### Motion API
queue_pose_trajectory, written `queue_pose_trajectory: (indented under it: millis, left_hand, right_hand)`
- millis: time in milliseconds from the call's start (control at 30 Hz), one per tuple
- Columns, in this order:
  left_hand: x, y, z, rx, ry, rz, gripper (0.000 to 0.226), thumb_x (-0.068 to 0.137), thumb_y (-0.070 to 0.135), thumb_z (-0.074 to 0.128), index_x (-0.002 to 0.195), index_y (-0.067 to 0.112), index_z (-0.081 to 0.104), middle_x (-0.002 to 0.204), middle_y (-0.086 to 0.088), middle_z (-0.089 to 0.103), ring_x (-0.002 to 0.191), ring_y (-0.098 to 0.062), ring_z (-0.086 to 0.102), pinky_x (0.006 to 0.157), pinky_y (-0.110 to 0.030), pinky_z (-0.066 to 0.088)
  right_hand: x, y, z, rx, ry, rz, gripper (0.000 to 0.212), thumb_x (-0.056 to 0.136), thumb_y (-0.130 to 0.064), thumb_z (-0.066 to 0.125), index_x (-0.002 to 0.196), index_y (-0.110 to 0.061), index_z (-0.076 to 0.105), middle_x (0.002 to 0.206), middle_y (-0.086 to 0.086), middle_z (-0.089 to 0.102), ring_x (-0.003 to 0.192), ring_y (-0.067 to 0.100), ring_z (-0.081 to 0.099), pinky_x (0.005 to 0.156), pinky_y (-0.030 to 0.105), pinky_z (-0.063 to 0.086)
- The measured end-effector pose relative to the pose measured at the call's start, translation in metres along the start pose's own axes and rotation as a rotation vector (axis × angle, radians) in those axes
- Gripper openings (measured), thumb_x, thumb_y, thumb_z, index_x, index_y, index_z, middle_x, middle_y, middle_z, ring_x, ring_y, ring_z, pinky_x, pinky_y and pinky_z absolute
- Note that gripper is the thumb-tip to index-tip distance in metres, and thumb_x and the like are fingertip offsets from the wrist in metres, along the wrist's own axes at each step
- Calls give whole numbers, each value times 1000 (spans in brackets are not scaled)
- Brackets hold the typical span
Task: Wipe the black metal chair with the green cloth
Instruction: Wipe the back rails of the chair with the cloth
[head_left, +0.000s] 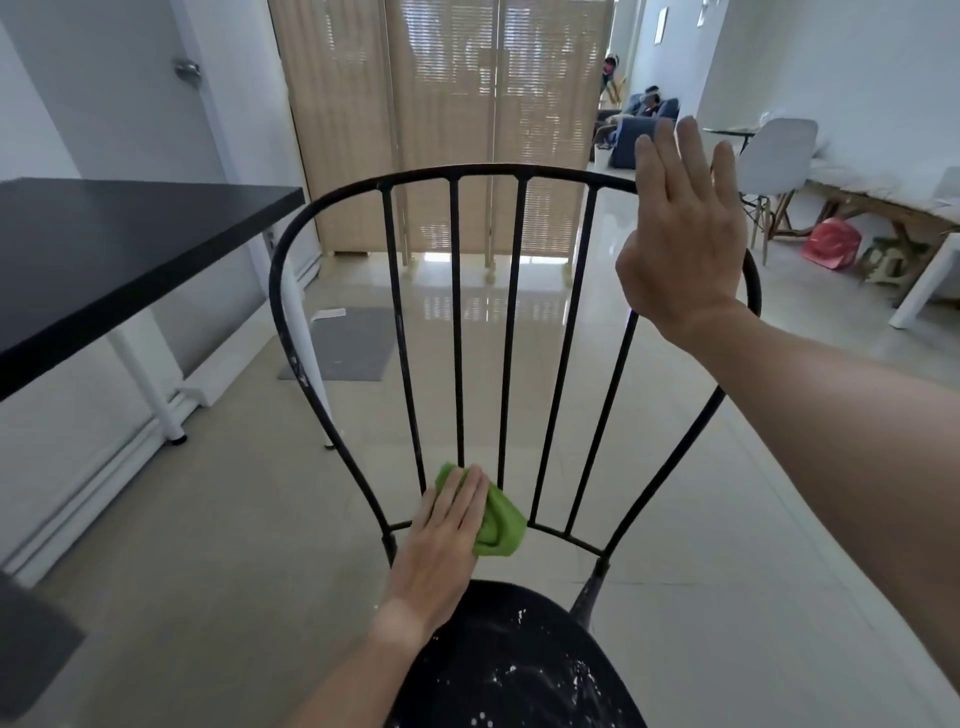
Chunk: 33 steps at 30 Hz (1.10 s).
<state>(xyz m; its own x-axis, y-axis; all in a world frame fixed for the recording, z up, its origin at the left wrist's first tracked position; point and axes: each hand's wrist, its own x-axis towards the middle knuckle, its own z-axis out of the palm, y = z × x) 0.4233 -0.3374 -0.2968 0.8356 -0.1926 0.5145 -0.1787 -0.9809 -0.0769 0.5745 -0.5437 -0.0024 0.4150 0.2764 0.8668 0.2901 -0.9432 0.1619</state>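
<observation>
glossy tiled floor (519, 322), slatted screen (441, 104) behind. black metal chair (457, 312) upright, spindles vertical (seat paint-flecked). left hand (447, 540) presses green cloth (501, 525) against the spindle bases; right hand (680, 244) spread open at the top rail.

Upright black metal chair (511, 332), bunched green cloth (500, 522) against its lower spindles

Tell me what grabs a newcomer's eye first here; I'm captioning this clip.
The black metal chair fills the centre, its curved back and thin bars facing the camera. Low on those bars, the left hand presses a bright green cloth. The right hand is spread open at the top rail's right end; white specks dot the seat.
</observation>
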Motion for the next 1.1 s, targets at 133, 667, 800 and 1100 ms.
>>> queue_pose_trajectory:
  millis: [133, 667, 800, 1100]
  left_hand:
    - [54, -1, -34, 20, 209, -93, 77, 87, 2, 60, 154, 3, 21, 164, -13, 17, 151, -31, 15, 123, -48, 12]
    - [259, -84, -243, 76, 774, -233, 65, 89, -4, 36, 152, -6, 18, 160, -26, 19, 149, -42, 16, 121, -49, 0]
    - [225, -99, -209, -12, 582, -166, 71, 89, -3, 39, 154, -2, 10, 163, -22, 10, 151, -38, 6, 123, -53, 5]
    - [163, -70, -144, -198, 521, -186, 74, 88, -5, 47, 154, -2, 15, 164, -21, 10, 152, -34, 5, 123, -53, 10]
  right_hand:
    - [-1, -1, -1, -7, -4, 0, 66, 80, 2, 41, 146, 3, 34, 155, 23, 34, 148, 37, 22, 121, 54, 13]
    - [-1, -3, -8, -26, -71, -2, 65, 86, 2, 45, 148, 4, 27, 157, 23, 28, 150, 36, 15, 122, 55, 9]
    - [2, -12, -13, -71, -99, 40, 74, 79, -3, 42, 150, 5, 22, 161, 24, 17, 151, 35, 7, 120, 60, 2]
    - [18, -99, 10, 108, -72, -144, 62, 98, -30, 33, 151, 0, 26, 160, 21, 22, 150, 34, 15, 121, 54, 10]
